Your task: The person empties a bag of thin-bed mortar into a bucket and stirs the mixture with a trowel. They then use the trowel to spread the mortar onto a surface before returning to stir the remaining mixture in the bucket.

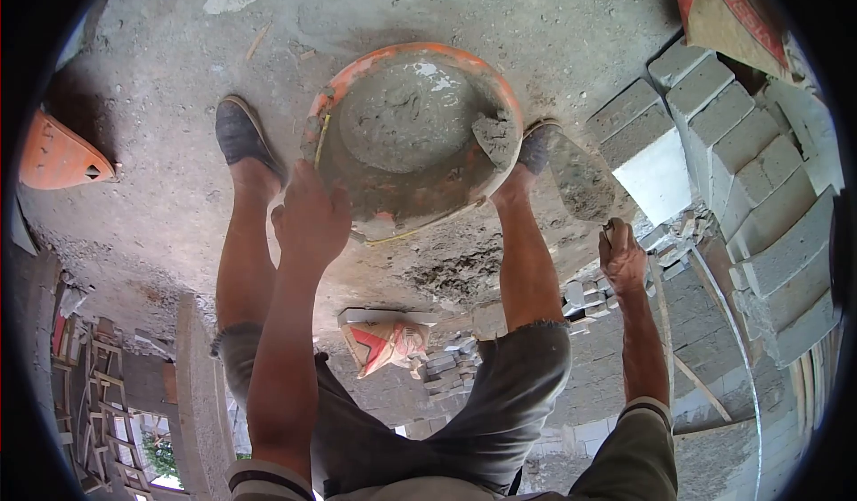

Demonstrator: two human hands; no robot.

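Between my feet sits a round orange tub (420, 49), its rim and inner wall smeared with cement. Wet grey mortar (402, 122) lies inside, and a lump of it clings to the right wall. At the tub's near left rim, my left hand (312, 214) is closed on the edge; its fingertips are partly hidden. Out to the right of the tub, my right hand (622, 256) grips the handle of a trowel (582, 180). The trowel's broad blade is coated in mortar and points away from me, beside my right shoe.
Grey concrete blocks (714, 108) are stacked on the right, below a cement bag (736, 15). Another torn bag (384, 345) lies behind my legs. An orange object (61, 153) stands at the far left. Crumbled mortar (460, 269) covers some of the floor.
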